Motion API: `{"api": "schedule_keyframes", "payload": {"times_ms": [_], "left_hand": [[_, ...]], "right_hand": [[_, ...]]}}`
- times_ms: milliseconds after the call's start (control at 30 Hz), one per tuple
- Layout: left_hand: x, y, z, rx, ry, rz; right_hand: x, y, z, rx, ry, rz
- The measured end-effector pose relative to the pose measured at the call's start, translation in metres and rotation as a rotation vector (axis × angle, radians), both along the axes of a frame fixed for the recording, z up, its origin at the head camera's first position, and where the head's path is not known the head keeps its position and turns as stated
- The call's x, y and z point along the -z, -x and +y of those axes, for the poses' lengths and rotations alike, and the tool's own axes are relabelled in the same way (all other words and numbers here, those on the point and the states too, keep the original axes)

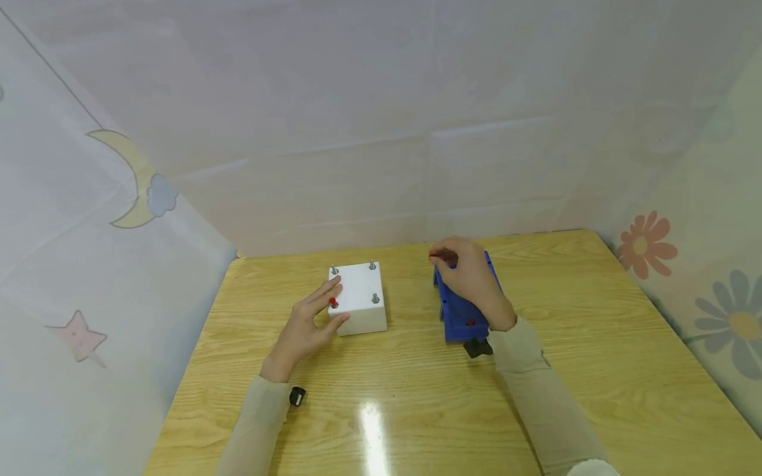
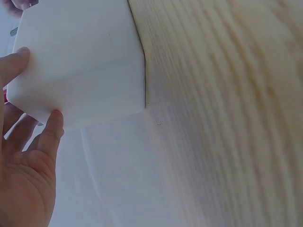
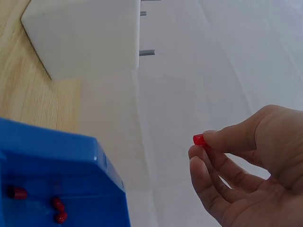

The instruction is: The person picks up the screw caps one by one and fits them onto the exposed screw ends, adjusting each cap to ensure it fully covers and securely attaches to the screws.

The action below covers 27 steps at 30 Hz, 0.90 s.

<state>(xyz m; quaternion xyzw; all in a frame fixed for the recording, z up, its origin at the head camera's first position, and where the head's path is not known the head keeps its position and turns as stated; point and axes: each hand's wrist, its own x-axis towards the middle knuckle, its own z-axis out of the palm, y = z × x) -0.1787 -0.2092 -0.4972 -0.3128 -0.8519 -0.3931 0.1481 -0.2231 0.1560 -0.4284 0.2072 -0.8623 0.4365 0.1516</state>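
Note:
A white box (image 1: 357, 291) stands on the table with upright metal bolts (image 1: 376, 298) at its top corners. A red cap (image 1: 333, 302) sits on the front-left bolt. My left hand (image 1: 309, 327) rests its spread fingers and thumb against the box around that corner, with fingertips on its faces in the left wrist view. Between thumb and fingers, my right hand (image 1: 470, 274) pinches a small red cap (image 3: 199, 139), raised above the blue bin (image 1: 458, 314). Several more red caps (image 3: 58, 204) lie inside the bin, partly hidden by the right hand in the head view.
The wooden table (image 1: 405, 377) ends at a pale cloth backdrop (image 1: 357, 185) behind the box and bin. Patterned cloth also hangs at both sides. A small black device (image 1: 297, 396) is at the left cuff, and a black piece (image 1: 478, 348) is near the right cuff.

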Motion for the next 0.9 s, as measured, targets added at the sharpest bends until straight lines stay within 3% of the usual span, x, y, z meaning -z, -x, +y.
{"api": "schedule_keyframes", "payload": {"times_ms": [467, 900], "left_hand": [[0.001, 0.001, 0.0, 0.015, -0.009, 0.018], [0.0, 0.0, 0.0, 0.004, -0.009, 0.015]], "right_hand": [[-0.006, -0.013, -0.011, -0.049, 0.034, 0.075], [-0.011, -0.021, -0.02, -0.053, 0.034, 0.058]]}}
